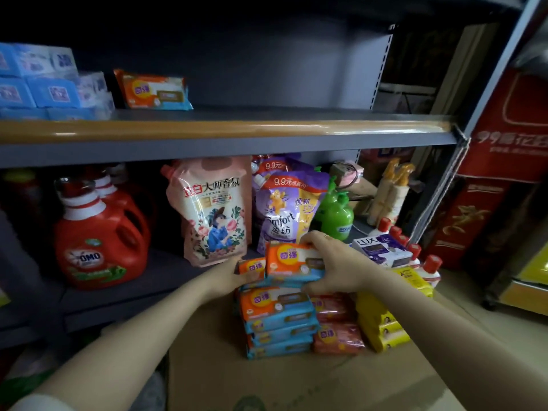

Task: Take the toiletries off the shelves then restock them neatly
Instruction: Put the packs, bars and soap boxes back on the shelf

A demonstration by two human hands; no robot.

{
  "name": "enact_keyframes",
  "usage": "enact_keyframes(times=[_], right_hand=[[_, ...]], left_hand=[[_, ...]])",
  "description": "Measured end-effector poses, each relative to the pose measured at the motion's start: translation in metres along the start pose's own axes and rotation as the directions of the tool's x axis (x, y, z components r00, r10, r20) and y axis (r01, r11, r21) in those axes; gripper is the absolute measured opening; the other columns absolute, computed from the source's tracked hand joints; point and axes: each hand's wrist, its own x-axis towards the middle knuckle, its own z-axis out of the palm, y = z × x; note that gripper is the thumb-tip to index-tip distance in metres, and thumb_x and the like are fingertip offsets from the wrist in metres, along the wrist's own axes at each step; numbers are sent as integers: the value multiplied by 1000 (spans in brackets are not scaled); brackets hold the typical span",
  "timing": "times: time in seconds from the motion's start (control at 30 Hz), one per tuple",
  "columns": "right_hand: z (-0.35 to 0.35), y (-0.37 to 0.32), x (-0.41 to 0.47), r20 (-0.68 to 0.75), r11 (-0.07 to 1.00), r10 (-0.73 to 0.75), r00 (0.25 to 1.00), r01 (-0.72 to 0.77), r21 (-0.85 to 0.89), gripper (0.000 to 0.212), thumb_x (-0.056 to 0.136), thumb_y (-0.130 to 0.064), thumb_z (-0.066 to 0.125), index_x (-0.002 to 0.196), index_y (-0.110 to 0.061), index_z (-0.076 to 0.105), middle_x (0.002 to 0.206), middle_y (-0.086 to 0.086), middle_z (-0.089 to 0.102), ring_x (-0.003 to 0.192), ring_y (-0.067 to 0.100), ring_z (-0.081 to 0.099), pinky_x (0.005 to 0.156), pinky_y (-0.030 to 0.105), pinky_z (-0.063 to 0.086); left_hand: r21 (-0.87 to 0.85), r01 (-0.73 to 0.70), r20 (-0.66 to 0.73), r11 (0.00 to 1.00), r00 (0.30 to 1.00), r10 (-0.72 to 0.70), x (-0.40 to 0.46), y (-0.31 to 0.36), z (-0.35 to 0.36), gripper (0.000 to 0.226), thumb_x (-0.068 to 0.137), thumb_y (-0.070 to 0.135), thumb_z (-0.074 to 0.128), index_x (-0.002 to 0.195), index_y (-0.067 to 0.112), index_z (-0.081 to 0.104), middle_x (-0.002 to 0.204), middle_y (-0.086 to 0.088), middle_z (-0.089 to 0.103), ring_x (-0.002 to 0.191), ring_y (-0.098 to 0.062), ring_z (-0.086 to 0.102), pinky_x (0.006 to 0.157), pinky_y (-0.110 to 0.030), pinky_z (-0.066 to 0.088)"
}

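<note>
Orange-blue soap pack (292,261) sat atop stack (278,321) on cardboard box (296,378), lower centre of frame. Right hand (332,262) clasped its right end; left hand (226,277) steadied left side. Judged light, firm, wrapper slick; hold by short ends. Upper shelf (267,115) mostly bare.
</note>
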Motion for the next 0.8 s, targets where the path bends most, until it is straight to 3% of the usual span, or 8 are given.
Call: enact_keyframes(times=[0.07,0.17,0.3,0.4,0.47,0.57,0.73,0.8], right_hand=[[-6,4,-3,-36,999,53,998,-53,7,78,65,-45,79,123,-20,34,114,-3,53,98,16,54,80,32,45],[-8,10,-3,-85,996,92,992,-91,10,79,63,-52,77,120,-21,32,107,0,58,91,21,59,76,39,50],[-10,5,2,-166,992,127,978,-128,7,82,63,-55,76,123,-22,31,109,-2,60,91,22,61,74,38,51],[-6,-1,6,-204,988,126,971,-141,-58,86,66,-55,74,131,-24,28,115,-4,57,96,21,59,69,30,45],[-3,-1,9,-214,986,122,969,-143,-84,91,66,-57,73,137,-25,24,123,-4,54,104,19,57,73,30,45],[-1,0,12,-212,981,128,969,-156,-119,95,67,-60,71,142,-26,22,133,-4,47,116,19,51,83,33,45],[-17,-8,16,-344,987,80,936,-123,-107,87,70,-55,71,140,-24,28,134,-4,47,117,17,49,82,26,41],[-29,-16,22,-386,992,41,921,-85,-97,89,69,-55,72,140,-24,29,134,-3,47,116,17,51,85,28,43]], left_hand=[[-57,32,14,998,999,-32,1,3,-1,63,61,54,75,109,16,60,105,1,69,94,-13,66,90,-37,52],[177,100,-75,979,993,-88,3,10,0,48,70,40,78,103,17,52,96,9,59,83,-4,57,68,-18,47],[272,92,-67,958,995,-76,3,16,3,75,74,32,76,135,20,33,125,2,49,97,-6,50,68,-14,41],[376,110,-79,920,993,-87,6,21,4,84,74,38,75,141,16,30,133,1,47,102,-7,47,76,-17,39],[421,144,-81,896,989,-121,10,24,5,86,70,41,77,139,13,34,130,-1,51,106,-11,51,83,-20,41],[414,135,-74,900,991,-115,13,30,4,71,65,36,82,124,12,50,109,1,60,95,-12,58,82,-24,47],[481,23,-149,876,987,56,-5,51,-12,48,65,34,82,105,17,60,103,0,66,87,-12,60,77,-27,49],[432,-43,-218,901,964,150,-22,71,-28,44,65,32,83,100,19,61,96,3,66,83,-10,61,75,-26,49]])
